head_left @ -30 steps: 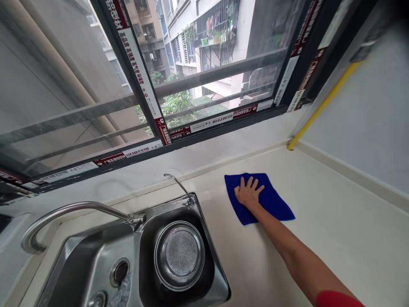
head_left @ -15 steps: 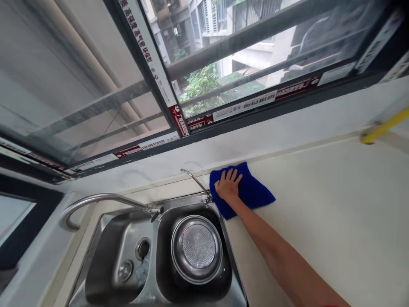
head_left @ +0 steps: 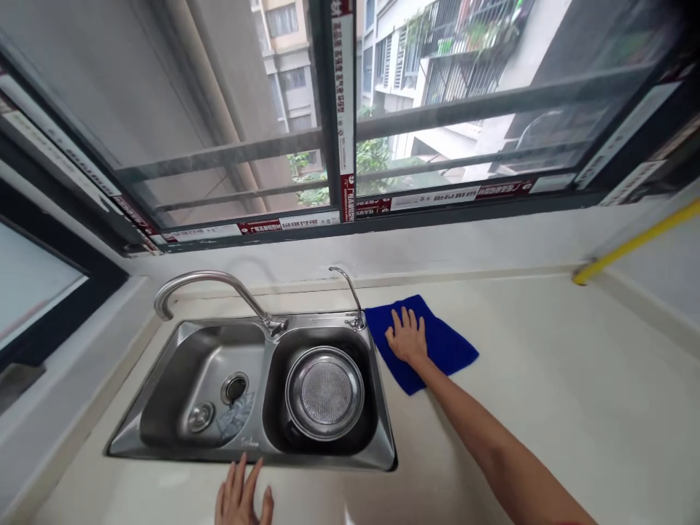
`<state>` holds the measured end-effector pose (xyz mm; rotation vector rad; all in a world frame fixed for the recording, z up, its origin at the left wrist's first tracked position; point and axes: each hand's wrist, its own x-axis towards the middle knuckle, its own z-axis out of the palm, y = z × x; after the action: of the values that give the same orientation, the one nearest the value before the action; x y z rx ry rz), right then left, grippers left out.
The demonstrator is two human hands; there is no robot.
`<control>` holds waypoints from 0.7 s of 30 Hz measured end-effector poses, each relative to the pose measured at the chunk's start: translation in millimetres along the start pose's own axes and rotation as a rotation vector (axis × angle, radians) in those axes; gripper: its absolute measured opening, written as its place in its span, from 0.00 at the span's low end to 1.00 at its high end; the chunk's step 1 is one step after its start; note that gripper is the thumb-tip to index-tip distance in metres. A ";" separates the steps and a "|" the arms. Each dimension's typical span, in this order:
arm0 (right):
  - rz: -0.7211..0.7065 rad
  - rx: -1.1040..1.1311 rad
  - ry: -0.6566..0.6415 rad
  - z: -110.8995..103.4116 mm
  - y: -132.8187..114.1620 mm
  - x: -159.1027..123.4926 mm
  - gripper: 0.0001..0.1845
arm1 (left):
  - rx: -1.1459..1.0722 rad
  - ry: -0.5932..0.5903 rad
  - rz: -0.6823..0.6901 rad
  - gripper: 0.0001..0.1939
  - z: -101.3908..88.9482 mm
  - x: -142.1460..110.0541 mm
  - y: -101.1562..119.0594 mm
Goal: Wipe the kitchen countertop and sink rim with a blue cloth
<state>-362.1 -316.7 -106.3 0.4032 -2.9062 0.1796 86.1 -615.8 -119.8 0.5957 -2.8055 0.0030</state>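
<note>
My right hand [head_left: 407,337] presses flat, fingers spread, on a blue cloth [head_left: 445,346] that lies spread on the pale countertop just right of the sink. At the bottom of the view my left hand [head_left: 240,496] rests near the sink's front rim, its fingers stretched out and nothing in them. Between the hands is a steel double-bowl sink [head_left: 257,448]. Its right bowl holds a round metal strainer [head_left: 327,394], with something dark partly hidden under it. In the left bowl lie a drain strainer [head_left: 201,416] and a crumpled clear plastic piece [head_left: 236,417].
A curved faucet [head_left: 213,277] arches over the left bowl. A thin small tap [head_left: 353,292] rises at the sink's back right corner, close to the cloth. Behind the countertop [head_left: 547,379] stand a wall and window [head_left: 344,109]. A yellow pipe [head_left: 634,244] meets the counter at right.
The view has turned and pulled back. My left hand has come into view at the bottom. My right hand stays spread on the cloth, which sits slightly nearer the front of the counter.
</note>
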 end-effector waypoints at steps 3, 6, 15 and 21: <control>-0.022 -0.028 -0.005 -6.6 -8.4 -32.6 0.33 | 0.014 0.019 -0.009 0.25 -4.8 2.0 6.2; -0.060 -0.039 -0.009 -13.1 -19.9 -65.1 0.33 | 0.005 0.032 -0.023 0.25 -6.8 3.6 11.2; -0.152 -0.026 -0.002 -29.5 -46.7 -161.8 0.34 | -0.082 0.033 -0.071 0.24 -6.7 2.4 15.8; -0.172 -0.023 0.018 -33.0 -47.4 -212.6 0.33 | -0.159 0.083 -0.084 0.23 -2.5 0.4 16.8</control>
<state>-142.4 -302.6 -115.6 0.6400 -2.8352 0.1219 79.7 -600.4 -116.4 0.6589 -2.6668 -0.2046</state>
